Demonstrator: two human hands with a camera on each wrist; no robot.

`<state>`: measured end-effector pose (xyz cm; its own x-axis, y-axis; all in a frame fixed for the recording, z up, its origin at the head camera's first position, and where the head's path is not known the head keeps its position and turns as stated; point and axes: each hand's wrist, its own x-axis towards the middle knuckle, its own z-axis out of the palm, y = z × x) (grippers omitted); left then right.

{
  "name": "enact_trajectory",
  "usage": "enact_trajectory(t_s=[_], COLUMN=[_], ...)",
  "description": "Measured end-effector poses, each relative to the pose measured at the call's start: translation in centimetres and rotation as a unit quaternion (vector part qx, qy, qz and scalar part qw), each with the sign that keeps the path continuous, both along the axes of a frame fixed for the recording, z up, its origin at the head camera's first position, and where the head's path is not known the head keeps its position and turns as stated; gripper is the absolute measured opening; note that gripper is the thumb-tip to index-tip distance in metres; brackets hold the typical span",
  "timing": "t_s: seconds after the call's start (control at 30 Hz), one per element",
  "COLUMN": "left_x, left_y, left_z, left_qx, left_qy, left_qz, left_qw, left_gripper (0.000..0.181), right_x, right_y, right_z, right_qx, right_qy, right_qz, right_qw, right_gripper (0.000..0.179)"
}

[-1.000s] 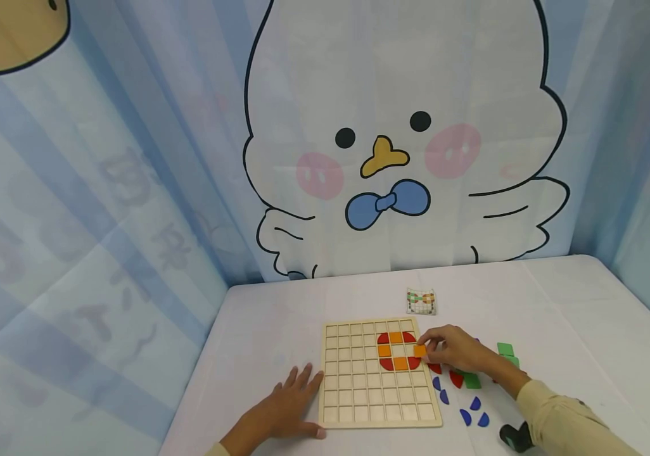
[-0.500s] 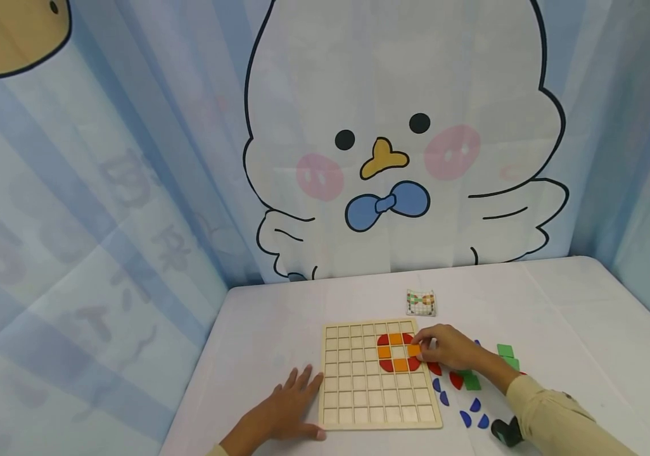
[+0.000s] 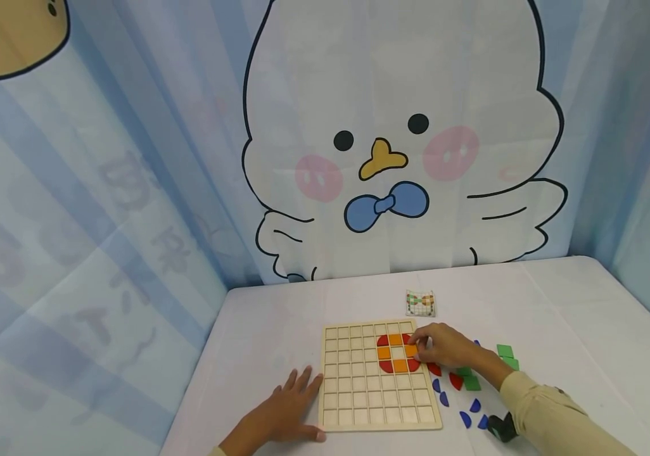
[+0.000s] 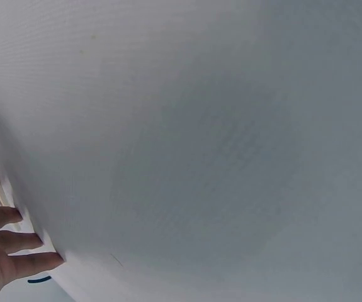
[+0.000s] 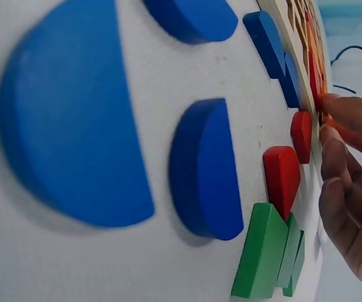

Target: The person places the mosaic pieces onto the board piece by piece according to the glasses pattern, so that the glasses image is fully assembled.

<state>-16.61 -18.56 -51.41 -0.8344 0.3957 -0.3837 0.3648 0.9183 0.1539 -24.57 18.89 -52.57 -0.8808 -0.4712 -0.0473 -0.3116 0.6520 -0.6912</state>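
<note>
A wooden grid board (image 3: 359, 399) lies on the table, carrying a ring of red rounded-corner tiles (image 3: 383, 341) and orange square tiles (image 3: 396, 339). My right hand (image 3: 447, 346) pinches an orange square tile (image 3: 411, 351) at the ring's right side, low at the board. In the right wrist view, my right hand's fingertips (image 5: 329, 99) meet at the board's edge. My left hand (image 3: 289, 408) rests spread at the board's left edge. Only part of my left hand (image 4: 4, 248) shows in the left wrist view, its fingers straight.
Right of the board lie blue half-round pieces (image 3: 465, 418), red pieces (image 3: 456, 380) and green squares (image 3: 471, 382). A small pattern card (image 3: 420, 304) lies behind the board. My right wrist carries a black device (image 3: 502, 428) close over the blue pieces.
My right hand has brought the orange square tile leftward, from the board's right edge into the opening at the ring's right side. The left hand has stayed put.
</note>
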Motion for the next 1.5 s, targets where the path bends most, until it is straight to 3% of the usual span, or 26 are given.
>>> enact_trajectory(t_s=[0.77, 1.0, 1.23, 1.5], left_x=[0.0, -0.1, -0.1, -0.1], left_y=[-0.1, -0.1, -0.1, -0.1], left_z=[-0.4, -0.4, -0.4, 0.0], left_qx=[-0.002, -0.006, -0.005, -0.003], left_qy=[-0.004, -0.009, -0.005, -0.008], left_qz=[-0.003, -0.001, -0.007, -0.005], left_qw=[1.0, 0.9999, 1.0, 0.9999], left_gripper=[0.107, 0.108, 0.108, 0.107], right_x=[-0.3, 0.0, 0.4, 2.0], right_y=[-0.8, -0.7, 0.6, 2.7], right_z=[0.2, 0.4, 0.4, 0.6], right_qx=[0.057, 0.046, -0.003, -0.026], right_qy=[-0.02, -0.012, 0.025, -0.012], right_qz=[-0.046, -0.045, -0.021, -0.034], right_qw=[0.9971, 0.9978, 0.9995, 0.999], right_gripper=[0.014, 0.015, 0.02, 0.025])
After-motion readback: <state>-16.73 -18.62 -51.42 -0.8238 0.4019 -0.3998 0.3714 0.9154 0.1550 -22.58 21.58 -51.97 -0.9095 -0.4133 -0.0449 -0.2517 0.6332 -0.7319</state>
